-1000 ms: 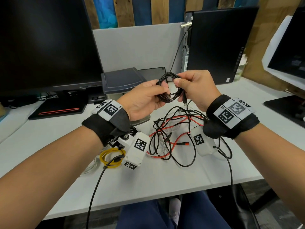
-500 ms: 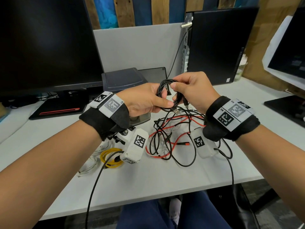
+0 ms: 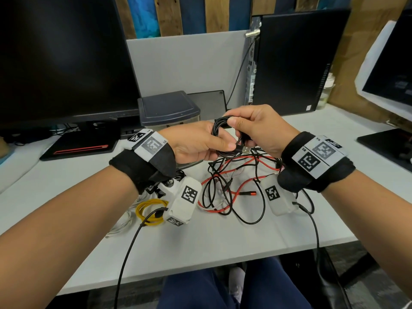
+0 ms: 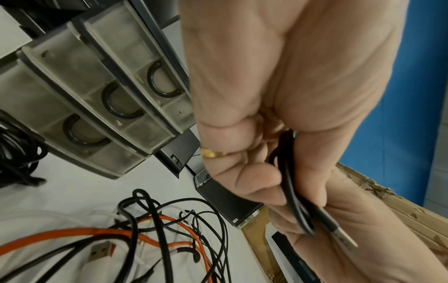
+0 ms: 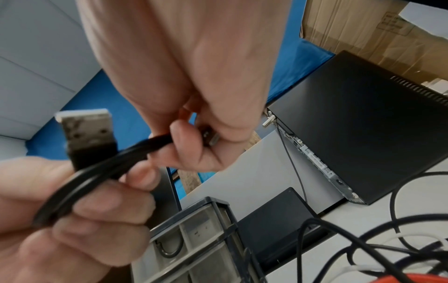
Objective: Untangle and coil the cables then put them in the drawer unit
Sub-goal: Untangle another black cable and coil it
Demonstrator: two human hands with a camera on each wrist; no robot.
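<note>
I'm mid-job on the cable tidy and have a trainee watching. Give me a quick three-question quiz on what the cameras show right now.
1. True or false: both hands hold the coiled black cable.
2. Which connector sticks out of that coil? A) a USB plug B) a mains plug C) an audio jack
3. What colour is the small coiled cable lying on the desk under the left wrist?

Key
1. True: the left hand grips the coil and the right hand pinches its top.
2. A: the USB plug points out to the right.
3. Yellow: the yellow cable lies left of the red and black tangle.
</note>
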